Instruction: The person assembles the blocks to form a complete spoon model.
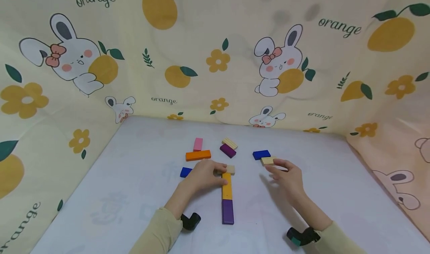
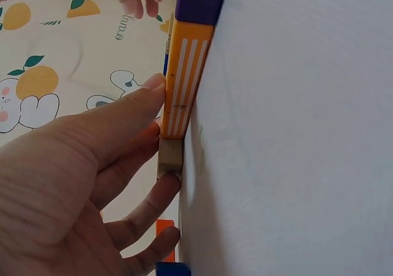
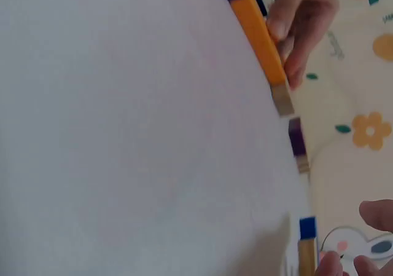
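Purple and yellow blocks lie end to end, with a plain wooden block crosswise at the far end. My left hand holds that wooden block's left part, its thumb touching the yellow block's side. In the left wrist view, bent fingers reach round the wooden block. On the right, my right hand has its thumb and fingers spread beside another plain wooden block. The right wrist view shows this block close to the fingertips. Whether they touch it is unclear.
A blue block touches the right wooden block. Farther back lie a dark purple block, a ridged wooden block, an orange block and a pink block. Another blue block is partly hidden by the left hand.
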